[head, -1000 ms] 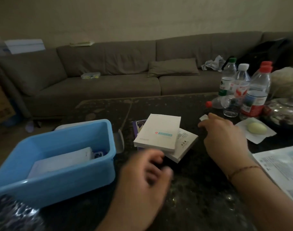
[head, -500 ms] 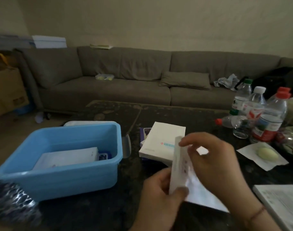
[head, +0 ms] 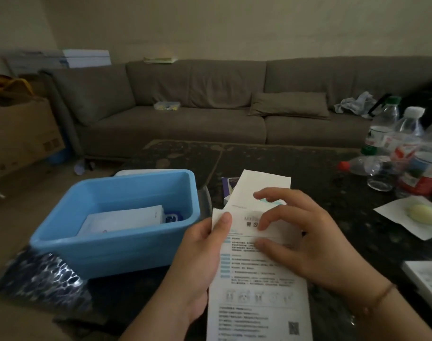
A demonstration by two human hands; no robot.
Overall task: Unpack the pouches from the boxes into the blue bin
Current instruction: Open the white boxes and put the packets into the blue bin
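Since half a second earlier, printed box (head: pixel 259 286) turned flat-on over the table. Left hand (head: pixel 197 257) pinched its top-left edge; right hand (head: pixel 306 244) fingers curled round its top flap. Probably light thin card, crushable; hold edges. Blue bin (head: pixel 116 244) sat just left.

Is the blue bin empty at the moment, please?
No: the blue bin already holds white pouches lying flat on its bottom.

open-topped blue plastic bin (head: pixel 126 244): on my left, holds flat white pouches (head: pixel 121 220) | white cardboard box (head: pixel 261 187): flat beyond my hands | white printed box (head: pixel 256 286): upright in my grip
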